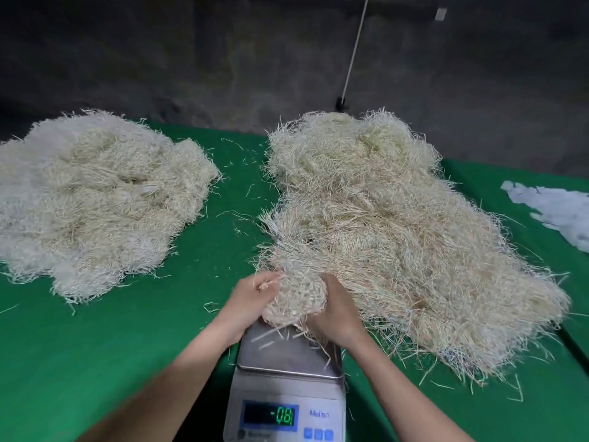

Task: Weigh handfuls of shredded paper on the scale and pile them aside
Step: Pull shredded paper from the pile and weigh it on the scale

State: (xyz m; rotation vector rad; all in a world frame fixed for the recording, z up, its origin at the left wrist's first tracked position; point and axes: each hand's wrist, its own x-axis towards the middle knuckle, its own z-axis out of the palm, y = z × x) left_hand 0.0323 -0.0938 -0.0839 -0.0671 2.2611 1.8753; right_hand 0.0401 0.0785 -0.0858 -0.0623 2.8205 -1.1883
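In the head view, a handful of shredded paper (294, 298) is gripped between the left hand (251, 299) and the right hand (334, 311), with the fingers (259, 283) of both curled round it from either side. The wad is held over the far edge of the scale (287, 393), just above its steel pan (280, 352). Contact cannot be told, and the display (271, 416) shows a small negative reading. Both hands are equally near. The coming move is judged to be straight down, slightly toward the scale's near side. A large heap (382, 218) lies right of and beyond the scale, and a second pile (95, 193) lies well left of it on the green worktop (127, 346).
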